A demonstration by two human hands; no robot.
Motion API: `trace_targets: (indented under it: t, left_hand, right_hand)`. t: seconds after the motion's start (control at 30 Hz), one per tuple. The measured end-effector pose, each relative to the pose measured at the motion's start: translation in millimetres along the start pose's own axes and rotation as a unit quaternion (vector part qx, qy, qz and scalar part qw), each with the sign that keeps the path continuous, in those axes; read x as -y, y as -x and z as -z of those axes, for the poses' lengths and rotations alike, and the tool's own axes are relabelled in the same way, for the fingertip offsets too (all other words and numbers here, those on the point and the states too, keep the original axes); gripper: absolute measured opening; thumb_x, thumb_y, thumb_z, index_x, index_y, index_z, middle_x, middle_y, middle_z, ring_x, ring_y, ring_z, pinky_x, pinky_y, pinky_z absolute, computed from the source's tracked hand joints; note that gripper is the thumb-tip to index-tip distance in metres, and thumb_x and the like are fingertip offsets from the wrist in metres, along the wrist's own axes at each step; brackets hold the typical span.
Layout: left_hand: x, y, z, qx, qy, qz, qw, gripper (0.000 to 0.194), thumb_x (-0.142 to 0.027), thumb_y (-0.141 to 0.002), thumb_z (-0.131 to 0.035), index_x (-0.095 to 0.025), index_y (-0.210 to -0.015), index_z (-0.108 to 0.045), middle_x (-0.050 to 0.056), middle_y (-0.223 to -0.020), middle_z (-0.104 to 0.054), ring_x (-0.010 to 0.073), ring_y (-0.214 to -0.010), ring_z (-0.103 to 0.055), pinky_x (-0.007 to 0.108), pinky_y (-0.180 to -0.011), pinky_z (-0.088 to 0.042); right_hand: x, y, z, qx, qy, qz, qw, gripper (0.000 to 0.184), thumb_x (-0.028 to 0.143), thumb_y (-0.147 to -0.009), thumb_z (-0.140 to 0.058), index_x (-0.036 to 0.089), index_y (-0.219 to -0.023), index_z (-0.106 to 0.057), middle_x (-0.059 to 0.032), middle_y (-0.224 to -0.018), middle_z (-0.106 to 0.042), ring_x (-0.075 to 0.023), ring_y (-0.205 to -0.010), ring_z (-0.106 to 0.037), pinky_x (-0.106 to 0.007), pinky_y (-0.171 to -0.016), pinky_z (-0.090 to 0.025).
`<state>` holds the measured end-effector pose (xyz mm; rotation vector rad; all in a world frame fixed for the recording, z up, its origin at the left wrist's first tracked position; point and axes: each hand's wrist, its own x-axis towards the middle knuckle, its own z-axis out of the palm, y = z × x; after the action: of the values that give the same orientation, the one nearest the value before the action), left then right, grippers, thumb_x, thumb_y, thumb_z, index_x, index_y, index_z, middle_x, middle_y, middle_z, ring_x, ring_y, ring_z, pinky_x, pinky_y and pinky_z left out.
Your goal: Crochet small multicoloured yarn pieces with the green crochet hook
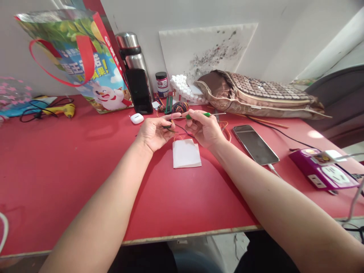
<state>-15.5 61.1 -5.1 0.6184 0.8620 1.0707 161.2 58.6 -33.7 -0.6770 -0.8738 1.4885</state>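
Note:
My left hand [156,133] is closed over the red table, its thumb and fingers pinching thin dark wires [171,130]. A small dark piece seems to be in the same pinch, mostly hidden by the fingers. Close on its right, my right hand [205,129] is wrapped around a green-handled screwdriver [206,114], whose thin metal shaft points right. The fingertips of both hands nearly meet. Just below them lies a flat white paper packet [187,154], with reddish wires at its upper edge. Orange wire [227,134] shows behind my right wrist.
Behind my hands stand a ball of multicoloured wire [181,107], a small jar [162,85], a black phone [139,91], a steel flask [133,49] and a shopping bag [99,72]. An earbud case [137,118] lies left; another phone [256,145] and a purple power strip [321,168] lie right.

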Motion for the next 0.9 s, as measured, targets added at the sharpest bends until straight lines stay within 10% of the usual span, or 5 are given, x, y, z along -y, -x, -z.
trace_targets:
  t: [0.9]
  left_hand:
    - [-12.3,4.2,1.3,0.044,0.125,0.174,0.976,0.034,-0.003,-0.070,-0.060,-0.007,-0.095,-0.083,-0.001,-0.046,-0.044,0.0094,-0.040,-0.039,0.019,-0.037,-0.029]
  right_hand:
    - [10.1,-3.3,10.1,0.040,0.041,0.016,0.998,0.038,0.051,-0.066,-0.101,0.019,-0.071,-0.082,0.0025,-0.062,-0.059,-0.0086,-0.058,-0.047,-0.027,-0.054,-0.038]
